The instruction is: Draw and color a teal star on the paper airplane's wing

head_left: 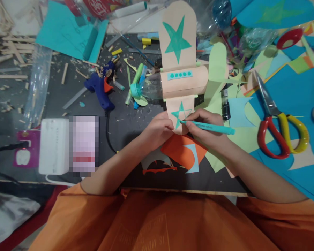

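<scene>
A toy airplane [184, 87] made from a plastic bottle wrapped in peach paper lies across the table, its teal cap pointing left. The far wing [167, 52] bears a filled green star. On the near wing [170, 104] is a second star, partly coloured and partly outline. My left hand [159, 129] is closed on the left edge of this near wing. In my right hand [206, 127] is a teal marker [217, 129], its tip at the star. Light green paper forms the tail [217, 62].
Big scissors [270, 108] with red and yellow handles lie at right on blue paper [311, 101]. A blue glue gun [102, 90], a white box [54, 146] and a phone [84, 144] are at left. Orange paper scraps [178, 150] lie in front; wood sticks [15, 48] are scattered far left.
</scene>
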The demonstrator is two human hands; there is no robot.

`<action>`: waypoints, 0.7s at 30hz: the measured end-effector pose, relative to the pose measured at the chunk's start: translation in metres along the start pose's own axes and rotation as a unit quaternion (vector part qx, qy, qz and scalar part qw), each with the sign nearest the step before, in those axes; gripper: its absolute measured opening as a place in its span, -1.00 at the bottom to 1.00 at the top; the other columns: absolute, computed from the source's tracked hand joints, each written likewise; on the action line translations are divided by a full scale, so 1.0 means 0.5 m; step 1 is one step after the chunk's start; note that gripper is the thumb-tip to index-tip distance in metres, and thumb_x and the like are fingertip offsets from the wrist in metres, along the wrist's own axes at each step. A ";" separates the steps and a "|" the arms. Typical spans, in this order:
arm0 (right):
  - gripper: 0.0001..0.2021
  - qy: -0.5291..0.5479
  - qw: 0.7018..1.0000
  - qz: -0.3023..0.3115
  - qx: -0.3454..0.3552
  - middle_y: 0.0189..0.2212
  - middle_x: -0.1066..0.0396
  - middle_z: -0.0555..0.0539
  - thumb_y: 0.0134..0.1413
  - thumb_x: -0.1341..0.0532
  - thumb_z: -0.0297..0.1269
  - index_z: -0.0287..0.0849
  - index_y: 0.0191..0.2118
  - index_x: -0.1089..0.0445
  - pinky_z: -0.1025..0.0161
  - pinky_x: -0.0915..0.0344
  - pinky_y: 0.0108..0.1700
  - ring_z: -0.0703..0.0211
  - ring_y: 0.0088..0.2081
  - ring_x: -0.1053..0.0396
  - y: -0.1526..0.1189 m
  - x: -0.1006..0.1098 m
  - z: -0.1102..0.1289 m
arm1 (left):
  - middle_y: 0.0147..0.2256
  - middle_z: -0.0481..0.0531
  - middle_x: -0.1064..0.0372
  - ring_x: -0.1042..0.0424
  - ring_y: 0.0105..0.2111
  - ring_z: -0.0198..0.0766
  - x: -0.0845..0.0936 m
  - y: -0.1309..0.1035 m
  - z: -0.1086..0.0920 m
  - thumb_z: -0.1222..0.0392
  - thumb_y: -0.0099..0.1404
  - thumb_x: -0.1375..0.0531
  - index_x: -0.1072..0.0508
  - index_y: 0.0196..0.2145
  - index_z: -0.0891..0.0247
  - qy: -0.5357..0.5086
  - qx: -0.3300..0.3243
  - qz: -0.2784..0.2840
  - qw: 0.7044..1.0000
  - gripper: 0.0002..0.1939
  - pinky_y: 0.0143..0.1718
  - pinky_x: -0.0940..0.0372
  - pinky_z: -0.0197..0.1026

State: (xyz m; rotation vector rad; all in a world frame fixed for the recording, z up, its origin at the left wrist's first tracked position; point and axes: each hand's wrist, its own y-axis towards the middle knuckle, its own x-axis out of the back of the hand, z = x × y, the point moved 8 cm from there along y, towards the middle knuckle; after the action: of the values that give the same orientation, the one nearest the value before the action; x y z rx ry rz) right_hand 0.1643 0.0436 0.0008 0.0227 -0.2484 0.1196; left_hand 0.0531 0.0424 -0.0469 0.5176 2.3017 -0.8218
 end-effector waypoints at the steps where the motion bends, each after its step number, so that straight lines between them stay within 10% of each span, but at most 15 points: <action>1: -0.88 -0.002 1.000 0.000 0.001 -0.66 -0.34 0.09 -0.08 -0.26 -0.30 -0.11 -0.56 -0.36 0.32 -0.14 -0.53 0.32 -0.59 -0.22 -0.001 0.000 0.000 | -0.34 0.06 -0.60 -0.54 -0.05 0.01 0.000 0.000 -0.001 0.37 -0.28 -0.17 -0.52 -0.39 0.27 -0.001 -0.001 -0.001 1.000 -0.63 -0.04 -0.38 -0.12; 9: -0.92 0.036 0.998 -0.025 -0.036 -0.66 -0.39 0.06 -0.16 -0.25 -0.31 -0.10 -0.57 -0.36 0.32 -0.19 -0.55 0.27 -0.60 -0.30 0.003 0.006 -0.001 | -0.33 0.04 -0.62 -0.56 -0.13 -0.05 0.002 -0.002 -0.002 0.38 -0.29 -0.18 -0.52 -0.47 0.26 -0.010 0.001 -0.008 1.000 -0.69 -0.25 -0.33 -0.22; 21: -0.91 0.013 1.000 0.001 -0.027 -0.64 -0.38 0.05 -0.13 -0.26 -0.31 -0.11 -0.55 -0.37 0.29 -0.18 -0.51 0.27 -0.58 -0.27 0.001 -0.001 -0.008 | -0.32 0.07 -0.58 -0.53 -0.05 0.00 -0.001 -0.001 -0.001 0.38 -0.25 -0.18 -0.49 -0.41 0.27 -0.004 -0.005 0.009 1.000 -0.66 -0.07 -0.36 -0.13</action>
State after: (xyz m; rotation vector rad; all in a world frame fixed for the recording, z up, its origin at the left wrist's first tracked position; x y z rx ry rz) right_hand 0.1646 0.0443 -0.0031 -0.0322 -0.2252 0.1147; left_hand 0.0531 0.0424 -0.0459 0.5283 2.2894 -0.8020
